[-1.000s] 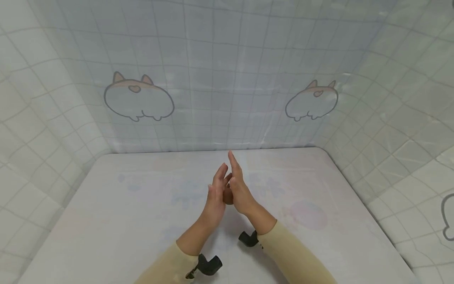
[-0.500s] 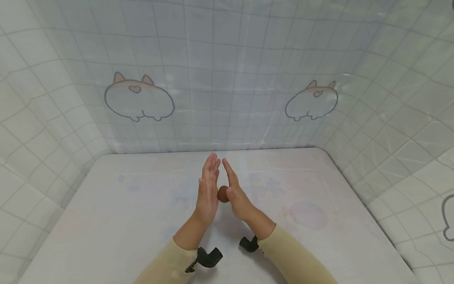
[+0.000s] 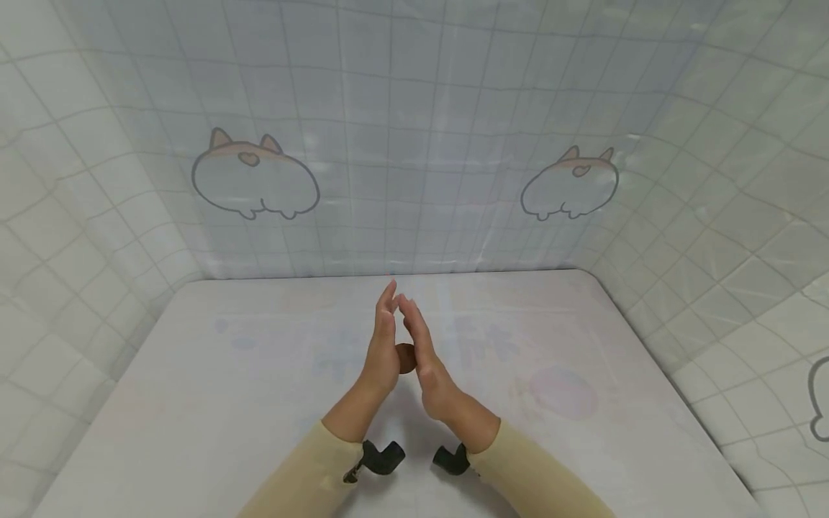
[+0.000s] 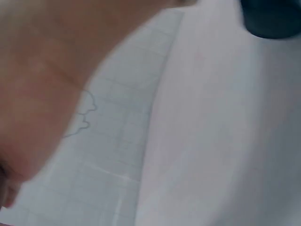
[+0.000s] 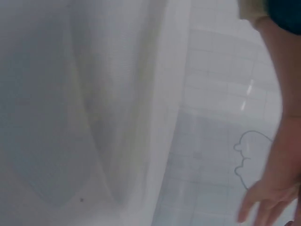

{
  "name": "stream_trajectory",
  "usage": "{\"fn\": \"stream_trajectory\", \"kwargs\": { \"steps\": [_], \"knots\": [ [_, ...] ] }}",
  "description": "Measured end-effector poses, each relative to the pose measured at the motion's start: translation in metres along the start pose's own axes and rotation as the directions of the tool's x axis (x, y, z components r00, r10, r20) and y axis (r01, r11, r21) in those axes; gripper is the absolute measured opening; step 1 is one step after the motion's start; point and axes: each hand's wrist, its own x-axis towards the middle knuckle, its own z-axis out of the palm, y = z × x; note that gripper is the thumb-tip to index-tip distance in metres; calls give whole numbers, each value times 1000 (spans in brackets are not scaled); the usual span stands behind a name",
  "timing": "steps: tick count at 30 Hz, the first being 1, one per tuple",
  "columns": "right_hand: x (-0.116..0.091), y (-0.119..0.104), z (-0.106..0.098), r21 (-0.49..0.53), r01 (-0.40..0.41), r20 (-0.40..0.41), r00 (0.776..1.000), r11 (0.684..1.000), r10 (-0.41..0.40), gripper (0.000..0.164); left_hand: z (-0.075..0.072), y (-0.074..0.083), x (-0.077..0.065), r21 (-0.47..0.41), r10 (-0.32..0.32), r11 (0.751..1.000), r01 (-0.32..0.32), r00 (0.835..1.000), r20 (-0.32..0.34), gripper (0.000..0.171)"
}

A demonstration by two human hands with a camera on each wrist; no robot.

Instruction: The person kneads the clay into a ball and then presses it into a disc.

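A small round brown ball (image 3: 406,358), like a lump of clay, sits pressed between two flat palms in the head view. My left hand (image 3: 381,352) touches it from the left and my right hand (image 3: 432,367) from the right. The fingers of both are nearly straight and point away, fingertips close together. In the left wrist view the heel of the left hand (image 4: 37,99) fills the upper left, blurred. Part of the right hand (image 5: 280,174) shows at the right edge of the right wrist view. Neither wrist view shows the ball clearly.
Below the hands lies a white table (image 3: 259,403) with faint pastel prints. A pale grid-patterned curtain (image 3: 421,144) with cartoon animal drawings surrounds its back and sides. Black camera mounts (image 3: 383,458) stick out from both cream sleeves (image 3: 537,475).
The palms slide back and forth against each other around the ball. Since half a second ago the left hand has come back toward me and the right has moved forward slightly; the ball stays between them.
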Motion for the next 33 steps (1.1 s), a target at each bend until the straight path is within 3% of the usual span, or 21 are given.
{"fn": "stream_trajectory", "kwargs": {
  "steps": [5,9,12,16,20,24,27,31,33],
  "knots": [
    [2,-2,-5,-6,15,-69,998,1000,-15,87,2,-13,-4,57,-100,994,96,993,62,69],
    [6,-2,-10,-6,-16,-131,991,1000,15,82,6,-19,-8,172,-121,980,100,986,112,70],
    [8,-1,-12,-29,-61,-169,984,998,55,80,9,-21,-13,197,-115,977,86,983,141,74],
    [8,2,-15,-53,-155,-187,972,986,143,80,11,-21,-17,113,-66,992,46,982,180,75],
    [8,5,-17,-35,-281,-183,945,959,271,82,11,-18,-18,14,16,1000,-19,975,222,83],
    [7,10,-18,-52,-391,-160,912,919,379,83,10,-13,-16,-112,117,989,-91,961,250,91],
    [5,15,-19,-53,-430,-122,899,901,422,84,9,-8,-14,-161,192,974,-157,954,230,91],
    [3,20,-18,-25,-417,-70,908,909,414,84,8,-4,-8,-147,263,959,-240,951,160,88],
    [3,22,-16,-18,-378,-49,925,926,377,85,7,-3,-4,-125,281,956,-267,953,112,86]
  ]
}}
